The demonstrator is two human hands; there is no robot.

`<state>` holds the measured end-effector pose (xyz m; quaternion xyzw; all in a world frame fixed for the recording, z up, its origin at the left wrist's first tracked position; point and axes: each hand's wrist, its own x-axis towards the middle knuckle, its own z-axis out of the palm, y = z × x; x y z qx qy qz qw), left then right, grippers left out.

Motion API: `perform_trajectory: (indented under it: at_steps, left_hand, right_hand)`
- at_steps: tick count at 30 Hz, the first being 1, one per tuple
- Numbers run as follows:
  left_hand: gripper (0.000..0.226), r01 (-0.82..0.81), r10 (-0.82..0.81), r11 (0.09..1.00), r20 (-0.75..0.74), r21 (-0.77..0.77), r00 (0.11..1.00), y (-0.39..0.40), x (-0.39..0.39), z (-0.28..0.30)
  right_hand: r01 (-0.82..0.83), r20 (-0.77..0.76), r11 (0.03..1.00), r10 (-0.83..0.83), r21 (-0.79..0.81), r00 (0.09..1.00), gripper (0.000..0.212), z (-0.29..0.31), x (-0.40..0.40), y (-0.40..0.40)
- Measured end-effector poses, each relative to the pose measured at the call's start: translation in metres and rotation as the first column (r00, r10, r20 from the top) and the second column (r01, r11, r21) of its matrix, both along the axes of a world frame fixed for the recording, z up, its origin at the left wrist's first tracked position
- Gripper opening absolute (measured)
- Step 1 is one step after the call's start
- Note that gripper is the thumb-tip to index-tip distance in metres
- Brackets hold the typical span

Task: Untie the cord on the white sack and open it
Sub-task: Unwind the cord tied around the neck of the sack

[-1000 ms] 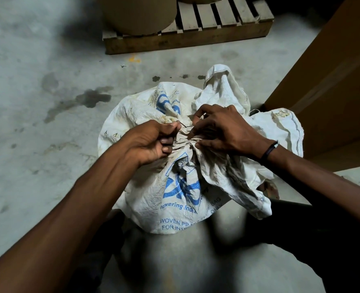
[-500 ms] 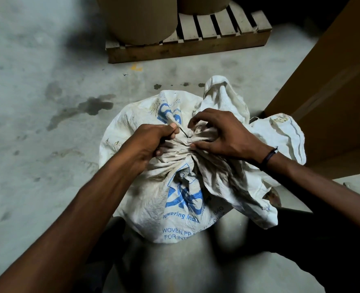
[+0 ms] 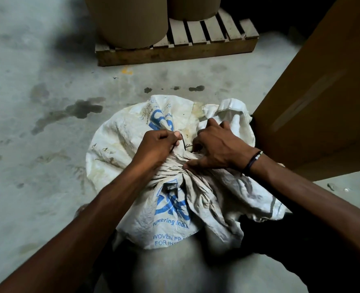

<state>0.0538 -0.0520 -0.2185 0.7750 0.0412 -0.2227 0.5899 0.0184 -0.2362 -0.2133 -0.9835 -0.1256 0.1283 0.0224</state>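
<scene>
A dirty white woven sack [image 3: 122,144] with blue print stands on the concrete floor in front of me, its neck gathered into tight pleats at the middle. A thin dark cord [image 3: 184,143] shows as a short loop between my hands. My left hand [image 3: 155,146] is closed in a fist, pinching the cord at the neck. My right hand [image 3: 219,148] presses on the bunched neck, fingers curled over the cord's other end and the thumb stretched along the folds. The knot itself is hidden under my fingers.
A wooden pallet [image 3: 196,45] carrying two brown cardboard drums [image 3: 128,20] lies on the floor beyond the sack. A large brown carton [image 3: 323,98] stands close on the right, touching the sack's loose top flap. Dark stains mark the floor to the left.
My left hand has drawn a bit of dark cord out of the pleats, so a loop now shows. My right hand shifted slightly over the neck. The view tilted down, nearer to the sack.
</scene>
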Motion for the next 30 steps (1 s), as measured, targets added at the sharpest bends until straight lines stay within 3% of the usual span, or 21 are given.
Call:
perform_trajectory:
  at_steps: [7, 13, 16, 19, 22, 24, 26, 28, 30]
  left_hand:
    - [0.014, -0.195, 0.128, 0.923, -0.213, -0.333, 0.969, -0.015, 0.011, -0.001]
    - [0.007, -0.241, 0.159, 0.784, -0.190, -0.572, 0.969, -0.009, 0.018, -0.001]
    - [0.012, -0.176, 0.107, 0.839, -0.160, -0.515, 0.981, -0.006, 0.017, 0.000]
    - [0.016, -0.043, 0.024, 0.969, -0.080, -0.242, 0.997, -0.003, 0.016, 0.004]
    - [0.015, 0.062, -0.062, 0.998, 0.051, -0.004, 0.997, -0.002, 0.011, 0.002]
    - [0.016, 0.017, -0.037, 0.991, 0.149, 0.131, 0.988, -0.006, 0.008, -0.002]
    - [0.016, -0.097, 0.086, 0.993, 0.157, 0.066, 0.984, -0.011, 0.009, -0.004]
    - [0.015, -0.228, 0.230, 0.957, -0.012, -0.180, 0.973, -0.013, 0.014, -0.001]
    - [0.015, -0.298, 0.266, 0.904, -0.143, -0.306, 0.953, -0.013, 0.020, 0.000]
  right_hand:
    - [0.117, 0.099, 0.956, -0.148, 0.269, 0.984, 0.068, 0.006, 0.003, -0.018]
    - [0.076, 0.152, 0.953, -0.125, 0.294, 0.980, 0.052, 0.015, 0.007, -0.022]
    - [-0.006, 0.209, 0.951, -0.062, 0.308, 0.976, 0.043, 0.015, 0.007, -0.017]
    - [-0.040, 0.219, 0.936, -0.040, 0.350, 0.975, 0.039, 0.011, 0.003, -0.010]
    - [-0.041, 0.239, 0.922, -0.057, 0.384, 0.969, 0.038, 0.010, 0.002, -0.008]
    - [-0.024, 0.235, 0.910, -0.081, 0.413, 0.969, 0.038, 0.011, 0.002, -0.009]
    - [0.010, 0.214, 0.886, -0.123, 0.463, 0.969, 0.042, 0.013, 0.002, -0.008]
    - [0.039, 0.197, 0.867, -0.157, 0.497, 0.968, 0.048, 0.014, 0.001, -0.007]
    - [0.062, 0.190, 0.862, -0.181, 0.504, 0.965, 0.054, 0.014, 0.000, -0.007]
